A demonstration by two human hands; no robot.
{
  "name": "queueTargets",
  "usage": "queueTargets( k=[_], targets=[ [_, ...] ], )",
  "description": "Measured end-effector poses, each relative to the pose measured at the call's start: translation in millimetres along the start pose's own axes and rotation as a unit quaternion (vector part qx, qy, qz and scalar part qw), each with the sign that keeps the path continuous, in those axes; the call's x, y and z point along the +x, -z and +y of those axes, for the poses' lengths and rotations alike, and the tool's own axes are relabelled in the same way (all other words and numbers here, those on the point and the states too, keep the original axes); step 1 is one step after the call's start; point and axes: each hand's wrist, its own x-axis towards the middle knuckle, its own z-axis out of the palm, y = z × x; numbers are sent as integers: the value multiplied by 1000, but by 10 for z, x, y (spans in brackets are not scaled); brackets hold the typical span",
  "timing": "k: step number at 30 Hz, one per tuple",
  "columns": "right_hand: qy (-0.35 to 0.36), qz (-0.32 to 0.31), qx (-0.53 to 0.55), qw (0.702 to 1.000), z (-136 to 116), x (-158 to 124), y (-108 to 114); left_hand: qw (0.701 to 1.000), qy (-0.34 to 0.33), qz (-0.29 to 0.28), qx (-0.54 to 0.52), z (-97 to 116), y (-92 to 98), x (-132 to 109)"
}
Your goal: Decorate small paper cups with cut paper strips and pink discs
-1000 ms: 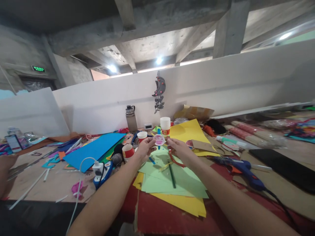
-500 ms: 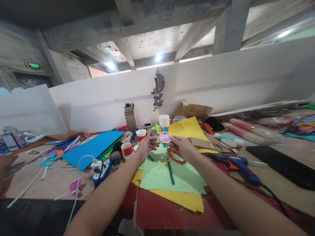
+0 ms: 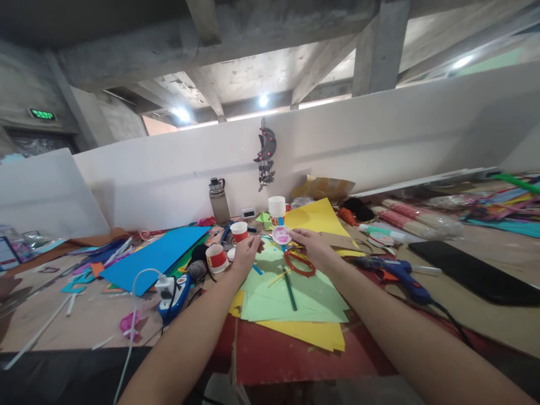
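Observation:
My right hand (image 3: pixel 313 248) pinches a small round pink-and-white disc (image 3: pixel 281 234) at its fingertips, held above the light green paper sheets (image 3: pixel 291 292). My left hand (image 3: pixel 247 253) hovers just left of the disc, fingers loosely curled and holding nothing I can see. A red ring (image 3: pixel 299 262) and a dark green stick (image 3: pixel 289 289) lie on the green sheets under my right hand. Red-and-white paper cups (image 3: pixel 217 258) stand by my left hand.
A blue glue gun (image 3: pixel 400 274) with its cord lies to the right. A blue paper sheet (image 3: pixel 156 256), a white charger (image 3: pixel 167 287), a water bottle (image 3: pixel 219 201), yellow sheets (image 3: pixel 318 219) and a black slab (image 3: pixel 468 273) crowd the table. Another person's hand shows at the far left edge.
My left hand has let go of the disc and drawn slightly left and down; the right hand alone now holds it. The view has shifted a little.

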Motion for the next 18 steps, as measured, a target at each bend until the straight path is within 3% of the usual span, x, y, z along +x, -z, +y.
queueTargets(
  k=[6,18],
  targets=[
    [14,-29,-6,999,26,8,-36,987,19,-98,-125,40,-91,-2],
    [42,-47,-131,989,33,-26,-67,980,63,-106,-158,75,-104,-11]
  ],
)
